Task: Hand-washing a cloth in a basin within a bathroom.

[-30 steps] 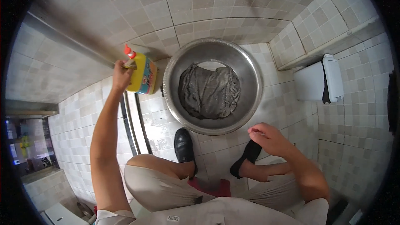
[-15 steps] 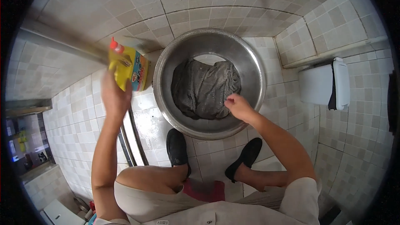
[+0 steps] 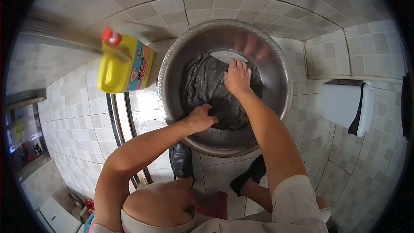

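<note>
A wide steel basin [image 3: 280, 99] stands on the tiled floor in front of me, with a crumpled dark grey cloth [image 3: 205, 80] in its bottom. The cloth looks wet; its exact kind does not show. My right hand [image 3: 238, 77] rests on the far right part of the cloth, fingers stretched out and slightly apart. At the near left side of the basin, my left hand [image 3: 200, 118] reaches over the rim to the cloth's near edge, its fingers apart and seeming to hold nothing. To the basin's left stands a yellow jug [image 3: 114, 67] with a red cap.
Tiled walls close in behind the basin and on the right. A white bin [image 3: 343, 105] with a black liner stands at the right. My black shoes [image 3: 181, 159] are at the basin's near side. A raised metal door track [image 3: 123, 116] runs along the floor at left.
My left hand has let go of the yellow jug, which now stands by itself, and has moved right into the basin. My right hand has moved farther away over the cloth and opened.
</note>
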Demonstrator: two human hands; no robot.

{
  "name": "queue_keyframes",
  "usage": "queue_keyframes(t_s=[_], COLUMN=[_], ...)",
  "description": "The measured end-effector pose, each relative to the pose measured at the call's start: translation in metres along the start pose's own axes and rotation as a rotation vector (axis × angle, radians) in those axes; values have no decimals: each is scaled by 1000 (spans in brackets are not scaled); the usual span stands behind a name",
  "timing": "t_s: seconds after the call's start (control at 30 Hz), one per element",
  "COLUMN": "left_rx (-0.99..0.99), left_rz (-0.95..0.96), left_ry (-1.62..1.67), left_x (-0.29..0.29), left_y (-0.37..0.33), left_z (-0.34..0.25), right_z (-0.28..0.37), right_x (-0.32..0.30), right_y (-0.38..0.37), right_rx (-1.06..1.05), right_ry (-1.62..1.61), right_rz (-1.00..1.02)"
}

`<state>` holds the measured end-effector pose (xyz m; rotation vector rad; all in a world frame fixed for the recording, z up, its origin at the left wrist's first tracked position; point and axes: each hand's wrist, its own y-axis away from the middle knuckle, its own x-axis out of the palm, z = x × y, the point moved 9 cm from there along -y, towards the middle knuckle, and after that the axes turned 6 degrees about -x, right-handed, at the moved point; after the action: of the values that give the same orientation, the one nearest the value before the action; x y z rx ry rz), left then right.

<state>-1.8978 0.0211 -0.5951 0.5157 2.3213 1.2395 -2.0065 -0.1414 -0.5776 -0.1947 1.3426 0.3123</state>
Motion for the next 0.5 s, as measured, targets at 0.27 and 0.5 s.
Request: queue_keyframes(t_s=[0.27, 0.5], left_rx=[-3, 24], left_rz=[-187, -111], left_ry=[-327, -394], left_x=[-37, -22], left_y=[3, -17], left_z=[-19, -1], right_z=[-82, -54], right_x=[-7, -22], right_y=[30, 38], right_rx=[573, 352], right_ry=[-254, -72], right_rz=[131, -34])
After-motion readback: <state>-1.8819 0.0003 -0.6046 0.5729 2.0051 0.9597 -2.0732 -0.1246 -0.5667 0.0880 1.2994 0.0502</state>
